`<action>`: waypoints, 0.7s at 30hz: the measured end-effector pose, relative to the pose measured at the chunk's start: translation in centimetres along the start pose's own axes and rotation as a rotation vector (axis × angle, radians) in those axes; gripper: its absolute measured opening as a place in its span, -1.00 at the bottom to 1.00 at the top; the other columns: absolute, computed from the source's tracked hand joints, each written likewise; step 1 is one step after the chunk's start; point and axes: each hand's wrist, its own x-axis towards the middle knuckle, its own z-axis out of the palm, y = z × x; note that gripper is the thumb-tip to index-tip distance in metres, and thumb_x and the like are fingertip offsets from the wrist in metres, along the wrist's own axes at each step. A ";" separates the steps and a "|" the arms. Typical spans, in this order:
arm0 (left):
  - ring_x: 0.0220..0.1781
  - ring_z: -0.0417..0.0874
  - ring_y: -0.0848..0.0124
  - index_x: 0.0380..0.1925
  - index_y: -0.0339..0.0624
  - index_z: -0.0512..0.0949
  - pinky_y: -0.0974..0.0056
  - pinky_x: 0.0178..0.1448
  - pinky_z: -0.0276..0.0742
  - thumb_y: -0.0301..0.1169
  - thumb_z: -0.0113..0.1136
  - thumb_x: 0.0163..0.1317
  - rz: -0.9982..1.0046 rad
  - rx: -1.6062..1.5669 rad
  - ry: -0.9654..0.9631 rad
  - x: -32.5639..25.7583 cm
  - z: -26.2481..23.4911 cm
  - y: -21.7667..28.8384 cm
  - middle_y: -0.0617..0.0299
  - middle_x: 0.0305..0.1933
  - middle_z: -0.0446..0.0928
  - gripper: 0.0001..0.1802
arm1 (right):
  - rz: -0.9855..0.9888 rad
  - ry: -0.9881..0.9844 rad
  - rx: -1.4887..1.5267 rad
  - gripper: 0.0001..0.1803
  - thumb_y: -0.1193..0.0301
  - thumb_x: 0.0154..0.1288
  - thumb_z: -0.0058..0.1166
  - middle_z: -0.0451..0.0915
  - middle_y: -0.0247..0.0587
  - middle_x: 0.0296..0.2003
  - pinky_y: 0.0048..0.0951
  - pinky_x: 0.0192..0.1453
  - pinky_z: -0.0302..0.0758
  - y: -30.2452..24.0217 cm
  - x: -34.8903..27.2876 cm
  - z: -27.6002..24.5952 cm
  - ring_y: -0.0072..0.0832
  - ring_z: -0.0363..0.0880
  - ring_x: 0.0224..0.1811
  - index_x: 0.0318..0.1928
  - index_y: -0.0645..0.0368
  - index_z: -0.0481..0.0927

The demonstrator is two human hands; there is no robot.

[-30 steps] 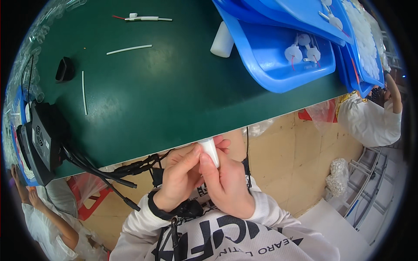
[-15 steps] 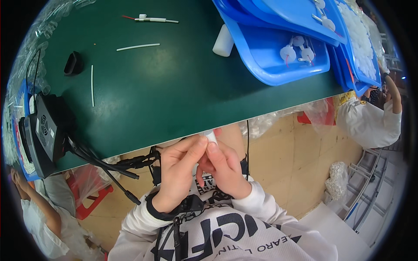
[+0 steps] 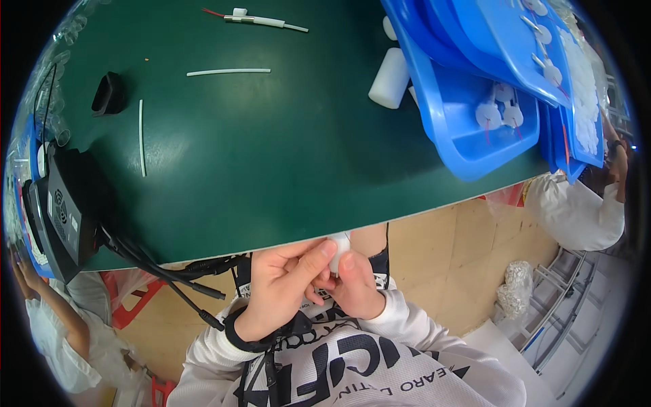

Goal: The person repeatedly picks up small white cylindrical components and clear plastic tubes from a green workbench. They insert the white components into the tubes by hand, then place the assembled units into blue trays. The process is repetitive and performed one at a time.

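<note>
Over my lap, just below the table's front edge, my left hand and my right hand meet. Between their thumbs and fingers they pinch one small white piece. Its lower part is covered by my fingertips, and a thin dark line shows at its top. Farther off on the green table lie two thin white tubes, one crosswise and one lengthwise. A slim white assembly with red wires lies beyond them.
Blue trays with white round parts stack at the right, beside a white cylinder. A black cup-like piece and a black device with cables are at the left. Other people sit at both sides.
The view has shifted, so the table items and my hands sit differently in the picture. My hands still grip the white piece; a red bit beside it no longer shows.
</note>
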 end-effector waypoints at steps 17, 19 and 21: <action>-0.56 0.52 0.60 -0.15 -0.40 0.53 0.57 -0.59 0.49 -0.47 0.04 0.23 -0.023 0.006 -0.005 -0.3 0.0 1.3 0.19 -0.45 0.54 -0.75 | -0.074 0.037 -0.187 -0.62 0.20 0.44 -0.41 0.22 -0.35 -0.57 -0.61 -0.61 0.33 -1.3 0.0 1.0 -0.62 0.25 -0.62 -0.35 0.26 0.28; -0.65 0.46 0.61 -0.16 -0.48 0.51 0.56 -0.66 0.43 -0.48 -0.08 0.26 0.029 0.123 0.018 -0.4 0.4 1.6 0.12 -0.41 0.57 -0.71 | -0.072 0.082 -0.142 -0.63 0.20 0.44 -0.42 0.20 -0.36 -0.58 -0.60 -0.61 0.33 -1.2 -0.1 1.8 -0.62 0.23 -0.62 -0.35 0.26 0.27; -0.66 0.45 0.63 -0.16 -0.47 0.52 0.58 -0.68 0.40 -0.47 -0.08 0.26 0.016 0.112 0.041 -0.6 0.7 1.7 0.13 -0.41 0.57 -0.72 | -0.066 0.110 -0.094 -0.62 0.18 0.44 -0.44 0.18 -0.37 -0.59 -0.59 -0.61 0.33 -0.9 -0.3 2.3 -0.63 0.20 -0.63 -0.36 0.24 0.26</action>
